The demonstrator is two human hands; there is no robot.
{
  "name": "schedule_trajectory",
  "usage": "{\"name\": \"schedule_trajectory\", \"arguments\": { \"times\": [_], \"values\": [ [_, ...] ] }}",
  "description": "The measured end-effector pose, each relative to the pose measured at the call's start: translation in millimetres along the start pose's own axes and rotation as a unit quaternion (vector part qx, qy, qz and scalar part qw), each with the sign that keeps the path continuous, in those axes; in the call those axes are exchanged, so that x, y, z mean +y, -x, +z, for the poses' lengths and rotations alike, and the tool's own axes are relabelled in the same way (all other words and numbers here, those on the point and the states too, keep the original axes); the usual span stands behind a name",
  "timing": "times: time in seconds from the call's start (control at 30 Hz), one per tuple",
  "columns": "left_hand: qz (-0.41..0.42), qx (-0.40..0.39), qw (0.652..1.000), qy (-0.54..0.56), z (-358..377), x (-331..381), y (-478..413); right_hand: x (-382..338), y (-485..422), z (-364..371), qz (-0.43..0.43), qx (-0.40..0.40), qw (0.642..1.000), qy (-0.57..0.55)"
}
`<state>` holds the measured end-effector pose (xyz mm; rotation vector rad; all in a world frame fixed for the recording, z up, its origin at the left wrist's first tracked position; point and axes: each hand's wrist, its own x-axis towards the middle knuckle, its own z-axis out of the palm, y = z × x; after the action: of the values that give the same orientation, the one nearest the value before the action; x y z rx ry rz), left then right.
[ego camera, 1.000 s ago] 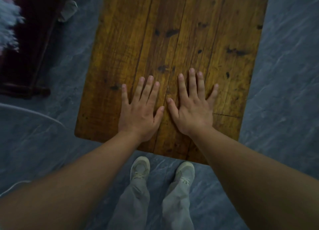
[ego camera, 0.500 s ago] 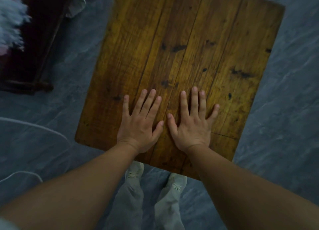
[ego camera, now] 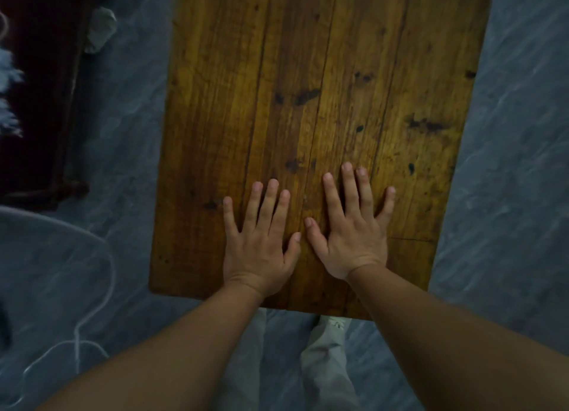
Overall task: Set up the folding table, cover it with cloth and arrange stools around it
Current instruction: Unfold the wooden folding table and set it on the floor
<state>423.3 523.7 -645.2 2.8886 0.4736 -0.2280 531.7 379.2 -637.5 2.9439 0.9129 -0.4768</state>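
Observation:
The folding table (ego camera: 323, 71) stands in front of me, its brown plank top with dark knots filling the middle of the view. My left hand (ego camera: 258, 244) lies flat on the top near the front edge, fingers straight and spread. Beside it, thumbs almost touching, my right hand (ego camera: 354, 225) rests flat on the wood in the same way. Neither hand holds anything. No cloth or stool is in view, and the table's legs are hidden under the top.
Grey marbled floor (ego camera: 508, 195) surrounds the table. Dark wooden furniture (ego camera: 46, 87) stands at the left, with a pale object (ego camera: 100, 30) beside it. A white cable (ego camera: 89, 302) loops over the floor at lower left. My legs and a shoe (ego camera: 334, 321) show below the table's front edge.
Both hands stay flat on the tabletop. The view has tilted, so more of the far tabletop shows and my shoes slip under the front edge.

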Motion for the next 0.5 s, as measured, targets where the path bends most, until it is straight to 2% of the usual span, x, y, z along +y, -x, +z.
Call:
{"name": "schedule_trajectory", "arguments": {
  "times": [0.5],
  "values": [
    [-0.015,-0.053,0.998,-0.042,-1.4,4.6,5.7,2.1,4.7,-0.2,0.000,0.011,1.000,-0.006]
  ]
}}
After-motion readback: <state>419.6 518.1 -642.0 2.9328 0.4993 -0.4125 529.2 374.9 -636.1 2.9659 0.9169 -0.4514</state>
